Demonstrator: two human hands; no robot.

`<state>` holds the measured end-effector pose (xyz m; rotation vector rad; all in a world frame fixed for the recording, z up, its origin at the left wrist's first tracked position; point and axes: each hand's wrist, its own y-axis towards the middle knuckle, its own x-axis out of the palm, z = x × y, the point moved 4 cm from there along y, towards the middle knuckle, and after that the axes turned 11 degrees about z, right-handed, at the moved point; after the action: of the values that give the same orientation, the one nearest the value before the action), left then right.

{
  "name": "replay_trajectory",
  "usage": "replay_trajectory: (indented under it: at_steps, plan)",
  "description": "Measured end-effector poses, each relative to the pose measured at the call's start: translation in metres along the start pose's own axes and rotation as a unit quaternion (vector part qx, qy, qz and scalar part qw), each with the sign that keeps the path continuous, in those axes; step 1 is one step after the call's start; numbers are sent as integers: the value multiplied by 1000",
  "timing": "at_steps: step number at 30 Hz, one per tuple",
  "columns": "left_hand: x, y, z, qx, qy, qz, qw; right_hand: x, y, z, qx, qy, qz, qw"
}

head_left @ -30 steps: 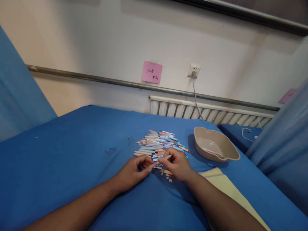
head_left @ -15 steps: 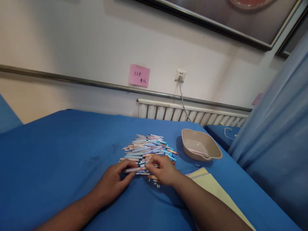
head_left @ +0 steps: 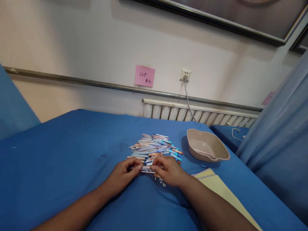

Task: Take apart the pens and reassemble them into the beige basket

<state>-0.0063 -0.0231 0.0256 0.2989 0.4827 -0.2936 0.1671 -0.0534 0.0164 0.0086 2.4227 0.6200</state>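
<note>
A heap of several thin pens (head_left: 154, 146) in pale blue, orange and pink lies on the blue sheet (head_left: 67, 160). Both hands rest at its near edge. My left hand (head_left: 124, 175) pinches one end of a pale pen (head_left: 146, 167) with fingers closed. My right hand (head_left: 168, 170) pinches the other end of the same pen, fingers curled. A few small white caps (head_left: 163, 183) lie on the sheet just below my right hand.
A beige shallow tray (head_left: 218, 155) with a pen inside sits to the right of the heap. A yellow sheet of paper (head_left: 221, 189) lies under my right forearm. Behind are a wall rail, a radiator (head_left: 199, 114), a pink note (head_left: 144, 75) and a blue curtain (head_left: 281, 134).
The hands have drawn closer together on the pen, and it now lies level and lower against the heap. The camera has swung slightly.
</note>
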Motion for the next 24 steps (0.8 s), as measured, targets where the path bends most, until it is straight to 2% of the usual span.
replay_trajectory:
  at_steps: [3, 8, 10, 13, 15, 17, 19, 20, 22, 24]
  plan:
    - [2, -3, 2, 0, -3, -7, 1000, 0, -2, -2, -19, -14, -20, 1000]
    - [5, -7, 0, 19, -35, -28, 999, 4, -5, -14, -98, -69, -62, 991]
    - [3, -6, -1, 11, -47, -22, 999, -5, -2, -19, -99, -80, -41, 991]
    - [0, -4, -2, -14, -42, -18, 999, -49, 10, -15, -61, -84, 81, 991]
    - [-1, -3, -2, -27, -37, -15, 999, -94, 20, 1, -21, -93, 156, 983]
    - [-1, -2, -2, -29, -25, -15, 999, -140, 31, 26, 22, -137, 186, 973]
    - [2, -1, -3, -21, -4, -27, 999, -178, 37, 61, 82, -204, 159, 962]
    - [3, -1, -5, -18, 6, -34, 999, -190, 38, 80, 124, -248, 119, 954]
    - [5, 2, -10, -19, 16, -44, 999, -205, 35, 113, 181, -311, 55, 931]
    - [6, 4, -16, -24, 15, -49, 998, -206, 29, 138, 204, -330, 28, 922]
